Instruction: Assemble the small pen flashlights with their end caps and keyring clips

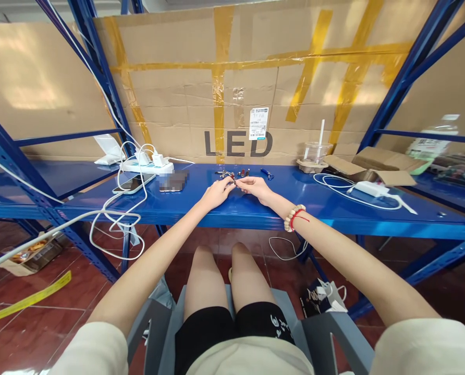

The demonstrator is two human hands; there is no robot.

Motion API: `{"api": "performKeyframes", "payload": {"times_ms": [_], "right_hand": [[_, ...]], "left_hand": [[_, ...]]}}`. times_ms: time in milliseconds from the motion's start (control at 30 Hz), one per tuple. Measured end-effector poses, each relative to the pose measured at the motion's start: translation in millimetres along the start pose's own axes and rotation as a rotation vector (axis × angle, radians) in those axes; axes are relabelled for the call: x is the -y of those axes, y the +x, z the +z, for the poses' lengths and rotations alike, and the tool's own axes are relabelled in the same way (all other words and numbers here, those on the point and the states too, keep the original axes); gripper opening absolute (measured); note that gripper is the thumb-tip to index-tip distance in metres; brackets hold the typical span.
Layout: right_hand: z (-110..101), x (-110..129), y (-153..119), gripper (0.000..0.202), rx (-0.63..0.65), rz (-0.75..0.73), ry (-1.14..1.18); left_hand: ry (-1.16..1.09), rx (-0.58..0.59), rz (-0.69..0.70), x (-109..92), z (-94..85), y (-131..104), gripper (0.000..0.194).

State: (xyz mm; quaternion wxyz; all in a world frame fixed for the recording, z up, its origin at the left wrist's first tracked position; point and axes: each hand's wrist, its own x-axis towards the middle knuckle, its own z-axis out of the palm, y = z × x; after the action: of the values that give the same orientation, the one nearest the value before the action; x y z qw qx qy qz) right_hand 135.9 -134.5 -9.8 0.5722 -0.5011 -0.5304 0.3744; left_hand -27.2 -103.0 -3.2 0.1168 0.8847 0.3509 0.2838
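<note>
My left hand (218, 192) rests at the shelf's front edge with its thumb and fingers pinched together. Facing it, my right hand (257, 188) is also closed in a pinch, a beaded bracelet (294, 217) on its wrist. The fingertips meet around a tiny dark reddish thing, mostly hidden and too small to name. Just behind the hands lie a small cluster of metallic pieces that looks like keys (223, 173) and some little red and dark pieces (243, 173). A small blue object with a metallic part (267, 173) lies farther right.
On the blue shelf (217, 208), a power strip (148, 165), tangled white cables (117, 211), a phone (134, 184) and a blurred dark device (173, 182) stand left. Right are a plastic cup (314, 152), white adapter (372, 188) and open carton (373, 164). A large cardboard box (170, 104) backs the shelf.
</note>
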Motion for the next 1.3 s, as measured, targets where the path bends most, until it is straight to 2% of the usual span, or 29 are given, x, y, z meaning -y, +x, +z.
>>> {"api": "performKeyframes", "payload": {"times_ms": [400,800,1033,1300], "right_hand": [[-8.8,-5.5,-0.3,0.041,0.049,-0.016,0.123],[-8.2,-2.8,-0.4,0.038,0.091,0.004,0.056],[-4.4,-0.2,-4.0,0.038,0.028,-0.028,0.043],[-6.0,-0.2,-6.9,0.042,0.068,-0.093,0.049]], "left_hand": [[-0.096,-0.031,0.16,7.9,5.1,5.1,0.026],[-0.096,-0.03,0.258,8.7,-1.5,1.9,0.032],[-0.107,-0.067,0.208,8.5,2.8,4.0,0.029],[-0.2,-0.044,0.146,4.7,-0.9,3.6,0.026]]}}
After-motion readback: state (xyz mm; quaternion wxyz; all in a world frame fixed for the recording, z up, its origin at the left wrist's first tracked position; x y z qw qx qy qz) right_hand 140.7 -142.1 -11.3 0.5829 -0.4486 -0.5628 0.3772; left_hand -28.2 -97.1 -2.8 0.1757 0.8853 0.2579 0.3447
